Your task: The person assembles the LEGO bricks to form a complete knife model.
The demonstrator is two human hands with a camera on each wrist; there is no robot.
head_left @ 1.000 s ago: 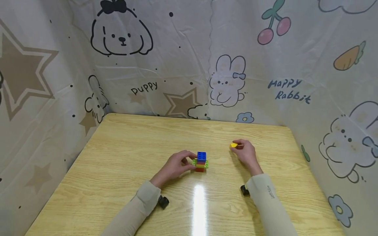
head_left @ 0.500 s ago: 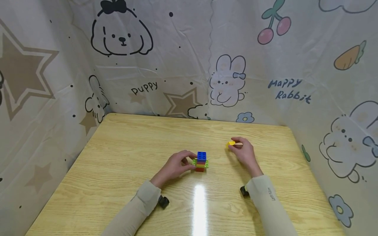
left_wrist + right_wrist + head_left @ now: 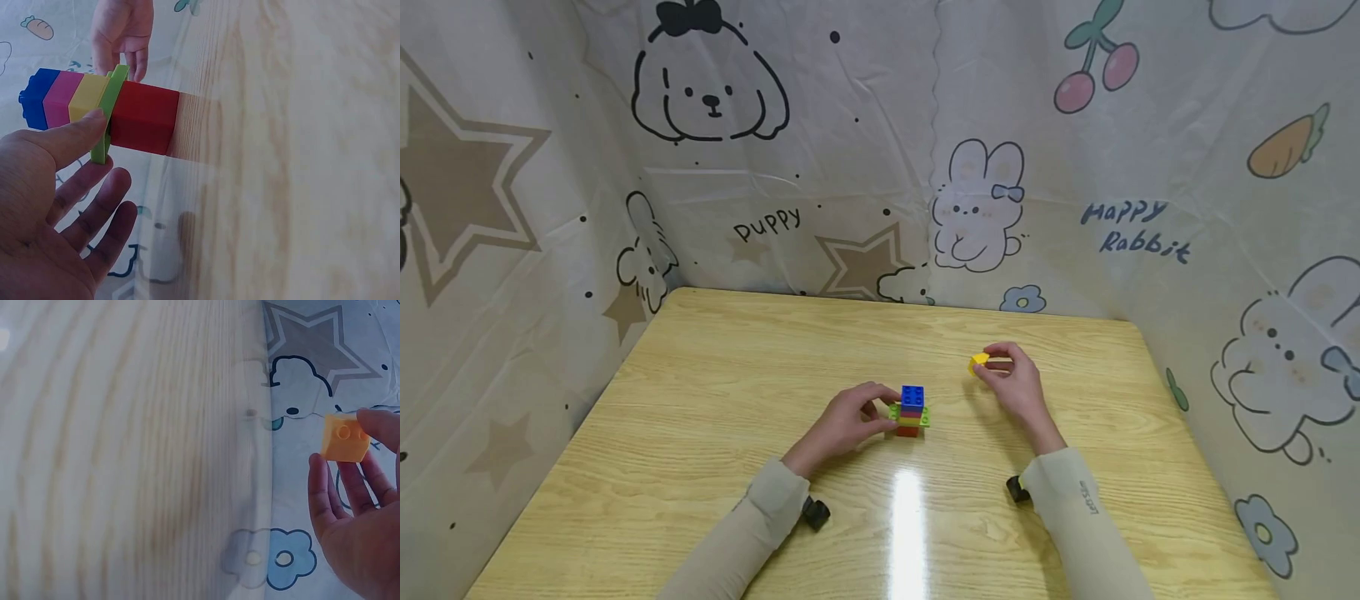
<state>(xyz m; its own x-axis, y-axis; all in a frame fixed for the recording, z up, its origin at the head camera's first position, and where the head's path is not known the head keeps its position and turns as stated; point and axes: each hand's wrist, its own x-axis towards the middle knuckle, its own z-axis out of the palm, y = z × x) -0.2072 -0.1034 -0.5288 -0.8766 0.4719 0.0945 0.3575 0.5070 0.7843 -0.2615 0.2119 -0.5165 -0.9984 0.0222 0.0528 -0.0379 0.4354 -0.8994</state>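
A toy brick stack (image 3: 912, 398) stands upright mid-table. From the top it goes blue (image 3: 37, 95), pink (image 3: 62, 99), yellow, a wider green plate (image 3: 112, 94) and a red brick (image 3: 145, 117) at the base. My left hand (image 3: 848, 417) pinches the stack from its left side, thumb and forefinger at the green plate, the other fingers loosely bent. Farther back and to the right, my right hand (image 3: 1017, 387) holds a small yellow toy brick (image 3: 977, 362) between thumb and fingers, raised over the table. Studs show on this brick (image 3: 344, 432) in the right wrist view.
The wooden table (image 3: 760, 350) is enclosed at the back and sides by a cartoon-printed cloth (image 3: 865, 167). A black wrist camera (image 3: 815, 513) sits at my left cuff, another black camera (image 3: 1018, 489) at my right. A bright light reflection lies on the front of the table.
My right hand has moved slightly left and back with the yellow brick, turning it a little. The left hand and the stack have stayed in place.
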